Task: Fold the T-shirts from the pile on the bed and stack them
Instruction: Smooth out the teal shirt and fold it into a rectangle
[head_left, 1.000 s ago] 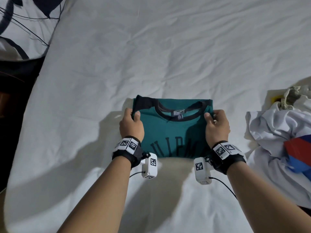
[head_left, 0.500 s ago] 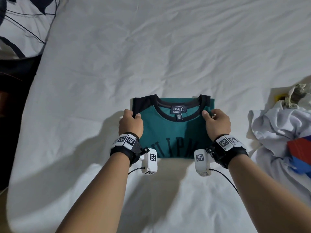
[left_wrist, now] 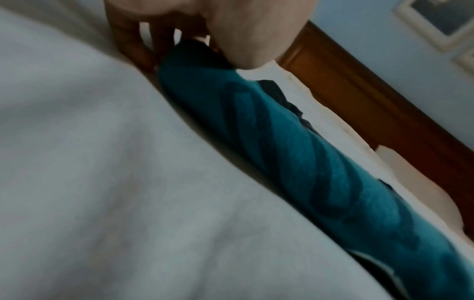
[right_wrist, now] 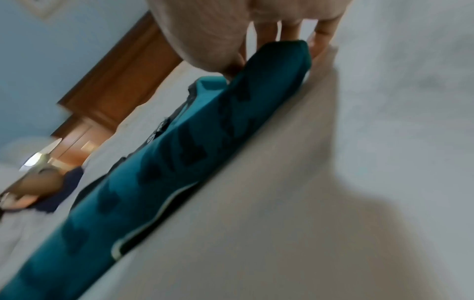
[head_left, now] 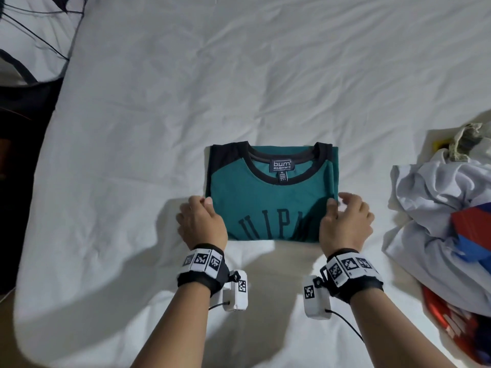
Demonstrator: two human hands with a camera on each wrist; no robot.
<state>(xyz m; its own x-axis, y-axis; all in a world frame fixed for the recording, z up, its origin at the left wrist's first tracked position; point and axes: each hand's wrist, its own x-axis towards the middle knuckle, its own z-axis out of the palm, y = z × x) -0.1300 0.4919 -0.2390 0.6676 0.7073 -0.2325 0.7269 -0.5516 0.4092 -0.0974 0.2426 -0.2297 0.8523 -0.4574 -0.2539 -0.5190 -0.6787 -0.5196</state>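
Observation:
A teal T-shirt (head_left: 271, 203) with black collar and shoulders lies folded into a rectangle on the white bed sheet (head_left: 239, 88), collar away from me and dark lettering at its near edge. My left hand (head_left: 203, 207) is at the shirt's left side, thumb on top and fingers curled down beside the edge, pinching it. My right hand (head_left: 341, 205) is at the right side, thumb on the fabric and fingers loosely spread over the sheet. The wrist views show the shirt (left_wrist: 295, 152) (right_wrist: 179, 152) edge-on, with the left hand (left_wrist: 179, 30) and the right hand (right_wrist: 256, 30) at its corners.
A pile of unfolded clothes (head_left: 430, 197), mostly white with a red and blue piece (head_left: 470, 235), lies at the right. The bed's left edge drops to a dark floor (head_left: 21, 181). A black-and-white patterned pillow (head_left: 32, 35) lies top left. A wooden headboard (left_wrist: 359, 91) stands behind.
The shirt's upper part has been lowered flat onto the sheet. Both hands have slid back from the collar corners to the middle of the shirt's sides, and the right fingers have loosened.

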